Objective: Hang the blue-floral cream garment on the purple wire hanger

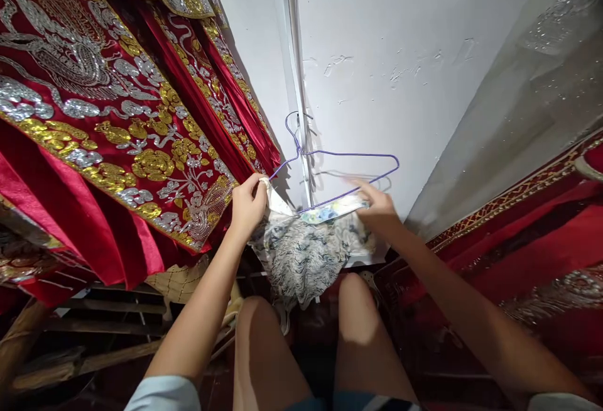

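A purple wire hanger (353, 154) is at the centre, its hook up beside a white wall strip. Below it hangs a grey and cream patterned garment (304, 257) with a pale band along its top edge. My left hand (249, 205) pinches the garment's upper left corner by the hanger's left arm. My right hand (377, 207), a little blurred, has its fingers at the garment's upper right edge, next to the hanger's lower bar. The hanger's left end is hidden by the cloth and my left hand.
Red cloth with gold and silver embroidery (153, 163) hangs on the left. More red fabric (532, 254) is at the right. A white wall (377, 53) stands ahead. Wooden poles (108, 357) lie low on the left, and my knees are below the garment.
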Demonstrator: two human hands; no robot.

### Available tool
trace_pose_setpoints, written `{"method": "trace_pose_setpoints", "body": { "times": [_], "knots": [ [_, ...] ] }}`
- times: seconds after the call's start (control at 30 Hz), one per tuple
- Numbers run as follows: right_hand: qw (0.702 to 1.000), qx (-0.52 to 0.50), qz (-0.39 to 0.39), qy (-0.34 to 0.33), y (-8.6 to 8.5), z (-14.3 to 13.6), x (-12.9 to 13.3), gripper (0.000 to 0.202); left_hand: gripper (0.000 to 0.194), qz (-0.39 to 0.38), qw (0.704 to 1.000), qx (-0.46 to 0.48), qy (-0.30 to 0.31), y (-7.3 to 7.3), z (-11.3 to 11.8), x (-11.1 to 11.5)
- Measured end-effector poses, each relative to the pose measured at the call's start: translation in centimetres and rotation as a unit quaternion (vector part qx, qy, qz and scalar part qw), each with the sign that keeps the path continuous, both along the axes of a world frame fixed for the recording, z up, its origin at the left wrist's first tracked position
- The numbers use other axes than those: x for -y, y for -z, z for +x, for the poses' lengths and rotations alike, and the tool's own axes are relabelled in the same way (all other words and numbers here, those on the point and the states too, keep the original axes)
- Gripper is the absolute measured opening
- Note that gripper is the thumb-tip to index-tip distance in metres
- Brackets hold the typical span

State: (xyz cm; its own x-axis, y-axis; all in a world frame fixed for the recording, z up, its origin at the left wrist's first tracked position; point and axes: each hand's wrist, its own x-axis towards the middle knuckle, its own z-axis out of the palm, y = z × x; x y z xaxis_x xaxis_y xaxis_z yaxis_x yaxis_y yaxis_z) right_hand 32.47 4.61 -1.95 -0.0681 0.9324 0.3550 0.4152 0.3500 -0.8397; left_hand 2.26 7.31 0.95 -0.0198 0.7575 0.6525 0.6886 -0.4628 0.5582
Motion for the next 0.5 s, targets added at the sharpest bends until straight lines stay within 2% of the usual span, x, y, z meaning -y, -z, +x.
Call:
{"method": "trace_pose_setpoints", "body": {
  "times": [0.07, 0.13, 0.23, 0.3, 0.37, 0.47, 0.5],
  "knots": [
    [0.996, 0.0, 0.05, 0.073, -0.6, 1.7, -0.7, 0.091, 0.023, 0.014, 1.0, -0.014, -0.009, -0.2, 0.0, 0.3],
    [0.991, 0.031, 0.077, 0.102, -1.3, 3.3, -2.1, 0.09, 0.022, 0.018, 0.999, -0.027, -0.004, -0.4, 0.0, 0.5],
    [0.989, 0.085, 0.076, 0.098, -2.5, 5.0, -4.5, 0.059, 0.023, 0.017, 0.999, -0.04, 0.009, -0.9, -0.2, 0.6],
    [0.992, 0.084, 0.057, 0.069, -3.5, 5.6, -5.4, 0.034, 0.024, 0.018, 0.998, -0.052, -0.001, -1.4, -0.6, 0.5],
    [0.998, 0.051, -0.01, 0.018, -4.5, 6.2, -5.4, 0.017, 0.02, 0.029, 0.998, -0.047, -0.032, -1.7, -1.5, 0.2],
    [0.978, -0.042, -0.188, -0.083, -5.1, 6.8, -4.5, 0.028, 0.019, 0.018, 0.998, 0.02, -0.051, -1.9, -3.1, -0.4],
    [0.97, -0.08, -0.213, -0.088, -4.9, 6.7, -4.0, 0.031, 0.022, 0.005, 0.998, 0.042, -0.045, -1.8, -3.3, -0.5]
  ]
}}
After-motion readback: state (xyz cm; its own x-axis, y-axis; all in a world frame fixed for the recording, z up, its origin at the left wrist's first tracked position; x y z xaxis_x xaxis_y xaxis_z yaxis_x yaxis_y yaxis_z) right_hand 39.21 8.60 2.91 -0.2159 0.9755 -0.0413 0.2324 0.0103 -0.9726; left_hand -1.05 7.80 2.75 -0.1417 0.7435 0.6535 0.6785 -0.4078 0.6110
